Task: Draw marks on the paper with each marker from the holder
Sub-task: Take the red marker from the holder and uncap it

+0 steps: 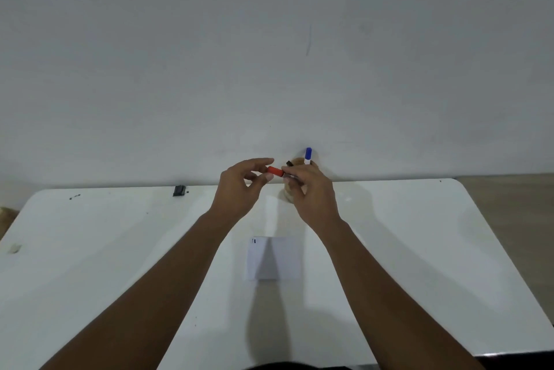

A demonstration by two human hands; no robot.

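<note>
Above the far edge of the white table (120,249), both my hands hold one marker. My left hand (239,187) pinches its red cap (275,171) between thumb and fingers. My right hand (311,193) grips the marker's barrel, which is mostly hidden in my fingers. Behind my right hand stands the round tan holder (288,194), largely covered, with a blue-capped marker (308,155) upright in it and a black-tipped marker (289,163) leaning beside it. A small white sheet of paper (274,258) lies flat in the middle of the table, with a short dark mark (254,240) near its top left corner.
A small black object (179,190) lies at the table's far edge on the left. A pale scrap (14,248) sits near the left edge. A plain white wall (269,55) rises right behind the table. Bare floor (515,205) shows to the right.
</note>
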